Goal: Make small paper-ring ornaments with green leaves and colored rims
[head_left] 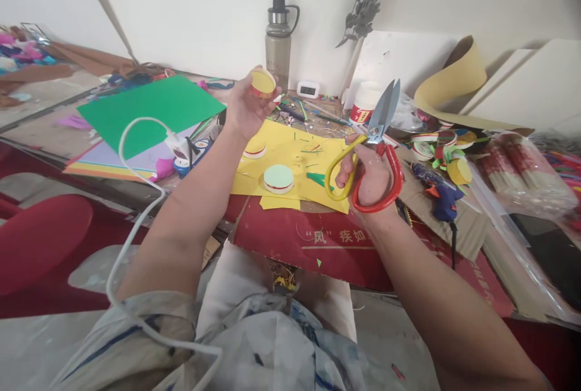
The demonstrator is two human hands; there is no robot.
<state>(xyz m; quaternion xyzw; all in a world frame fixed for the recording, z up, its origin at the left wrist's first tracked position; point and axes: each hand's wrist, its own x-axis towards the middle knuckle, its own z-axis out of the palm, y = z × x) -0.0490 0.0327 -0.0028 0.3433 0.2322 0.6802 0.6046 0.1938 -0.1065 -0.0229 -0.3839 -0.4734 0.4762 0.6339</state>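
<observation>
Left hand [242, 106]: fingers closed around the yellow disc [262, 83] by its rim, seemingly to leave its face visible.
Right hand [376, 176]: fingers hooked in the scissors' [385, 109] handles, blades upward, perhaps to keep them off the paper.
Green disc [278, 177]: flat on yellow paper [278, 137], likely for steady support.

view: head, worn on the person | faces: forward and down, from above the lap [267, 342] across the worktop [45, 124] to the pale wall [190, 9] | range: close, left hand [249, 106] and right hand [374, 179] within arm's reach
</observation>
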